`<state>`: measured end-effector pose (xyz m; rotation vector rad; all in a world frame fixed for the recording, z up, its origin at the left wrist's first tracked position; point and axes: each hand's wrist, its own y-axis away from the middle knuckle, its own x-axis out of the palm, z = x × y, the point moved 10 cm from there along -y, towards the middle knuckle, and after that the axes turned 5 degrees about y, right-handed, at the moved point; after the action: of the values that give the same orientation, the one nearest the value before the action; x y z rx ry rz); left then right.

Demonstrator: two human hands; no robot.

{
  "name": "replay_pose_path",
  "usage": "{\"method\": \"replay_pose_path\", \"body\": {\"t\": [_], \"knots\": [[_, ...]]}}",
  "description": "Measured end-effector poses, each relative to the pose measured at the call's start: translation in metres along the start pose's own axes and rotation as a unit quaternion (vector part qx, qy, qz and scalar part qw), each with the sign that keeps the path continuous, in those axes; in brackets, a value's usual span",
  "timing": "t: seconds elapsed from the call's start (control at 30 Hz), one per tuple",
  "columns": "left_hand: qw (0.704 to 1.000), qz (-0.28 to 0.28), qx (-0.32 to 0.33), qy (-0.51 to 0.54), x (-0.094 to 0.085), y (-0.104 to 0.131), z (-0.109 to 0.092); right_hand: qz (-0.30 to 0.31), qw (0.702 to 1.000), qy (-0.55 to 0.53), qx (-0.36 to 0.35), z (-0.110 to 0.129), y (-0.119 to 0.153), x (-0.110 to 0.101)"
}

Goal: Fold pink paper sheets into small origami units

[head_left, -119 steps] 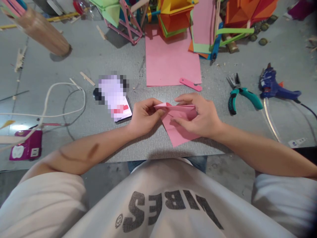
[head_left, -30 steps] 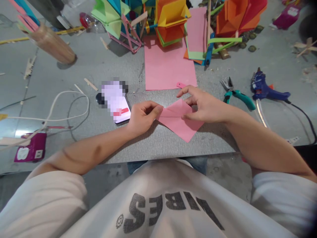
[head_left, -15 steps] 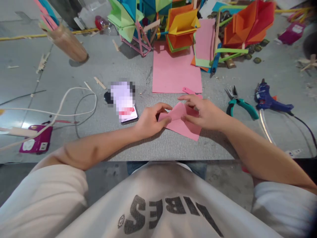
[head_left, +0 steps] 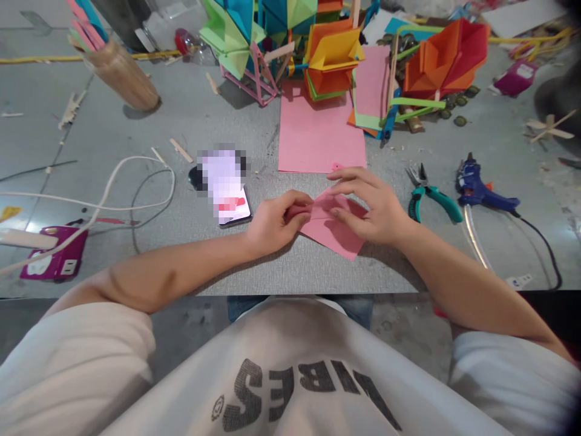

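A folded sheet of pink paper [head_left: 338, 236] lies at a slant near the front edge of the table, one flap raised. My left hand [head_left: 276, 224] pinches its left corner between thumb and curled fingers. On the other side, my right hand [head_left: 374, 206] has its thumb against the flap and its fingers curved over the far side; the fingertips are partly spread. Just beyond my right hand, a pink tool handle [head_left: 336, 166] shows only its end, the rest hidden by the fingers. Larger pink sheets [head_left: 320, 139] lie flat behind.
A lit phone [head_left: 233, 206] lies left of my hands. Pliers [head_left: 431, 194] and a blue glue gun [head_left: 483, 184] lie on the right. Folded paper pieces in orange [head_left: 426, 66] and green [head_left: 231, 36] stand at the back. A bamboo cup [head_left: 124, 79] and white cable [head_left: 109, 194] are left.
My right hand has lifted and tilted slightly, its fingers more arched over the flap. The paper has turned a little. My left hand keeps its pinch. The whole view has shifted slightly.
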<state>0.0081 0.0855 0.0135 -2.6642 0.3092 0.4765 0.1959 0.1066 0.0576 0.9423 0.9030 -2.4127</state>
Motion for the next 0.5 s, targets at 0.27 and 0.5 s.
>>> {"method": "replay_pose_path", "body": {"t": [0.27, 0.5], "knots": [[0.999, -0.032, -0.024, -0.007, -0.009, -0.003, 0.005, 0.057, 0.996, -0.019, 0.059, -0.027, -0.001, 0.003], [0.957, 0.033, 0.015, -0.289, 0.001, -0.008, -0.005, 0.115, 0.987, 0.043, 0.104, -0.042, 0.002, 0.011]]}}
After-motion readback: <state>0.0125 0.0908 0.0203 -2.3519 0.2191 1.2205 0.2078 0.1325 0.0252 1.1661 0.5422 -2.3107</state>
